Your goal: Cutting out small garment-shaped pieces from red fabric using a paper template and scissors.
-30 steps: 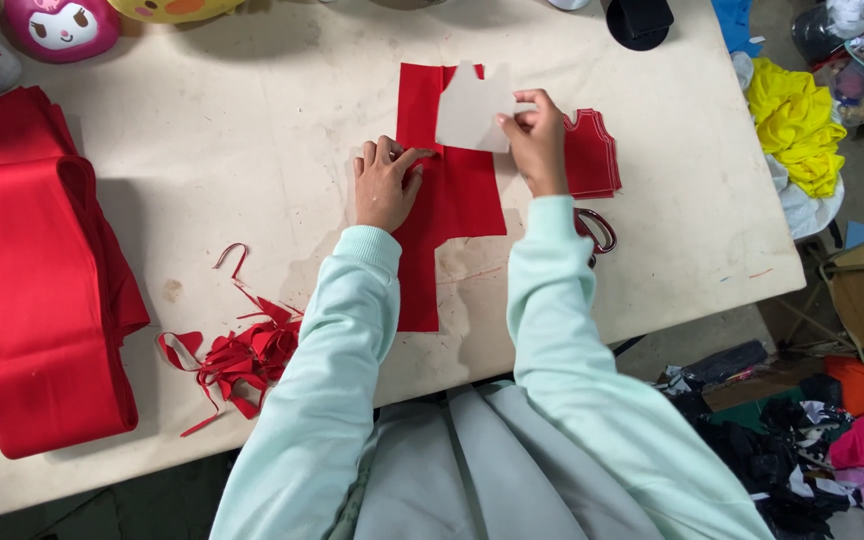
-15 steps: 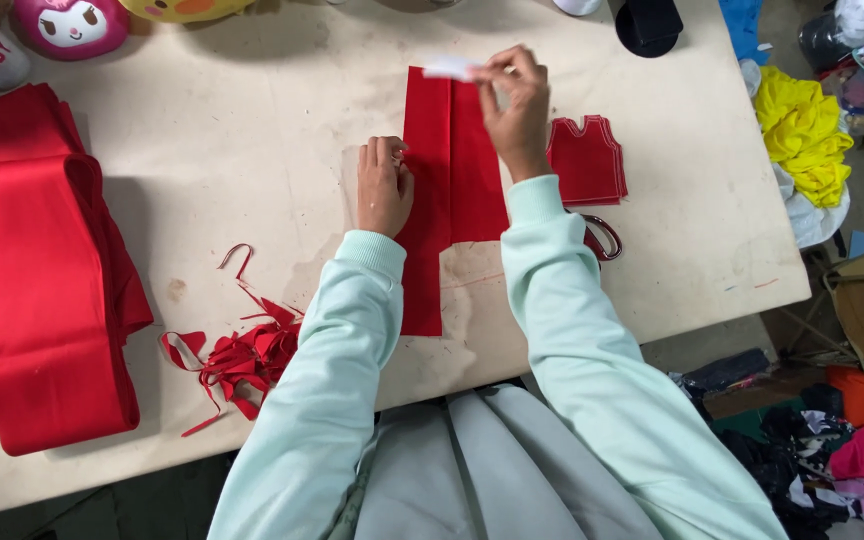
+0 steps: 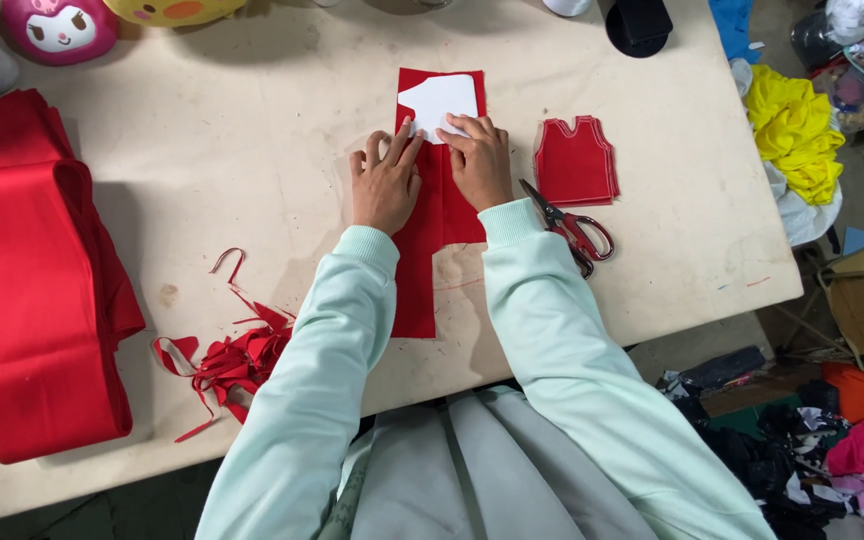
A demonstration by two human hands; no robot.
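**Kid:** What are the hands doing?

**Helper:** Both hands press flat on a white paper shape (image 3: 440, 102). It lies on the top end of a long red cloth strip (image 3: 430, 215), near the far edge of the desk (image 3: 252, 170), about in the middle.

**Kid:** Are the fingers holding anything?

**Helper:** No. The left hand (image 3: 385, 183) has its fingers spread out, with the tips on the lower left edge of the paper. The right hand (image 3: 482, 160) has its fingers close together, flat on the lower edge. They just push down.

**Kid:** Is any of the work done?

**Helper:** I think some is. A small pile of red vest pieces (image 3: 576, 160), already cut out, sits just right of the strip. A heap of red scraps (image 3: 227, 355) lies near the front edge, to the left.

**Kid:** And what is left?

**Helper:** The strip under the paper looks whole at that end, so I guess this piece is not cut yet. The scissors (image 3: 572, 222) lie on the desk beside the right wrist, and no hand touches them. A big fold of red cloth (image 3: 32, 270) waits at the left edge, so there seems to be lots more.
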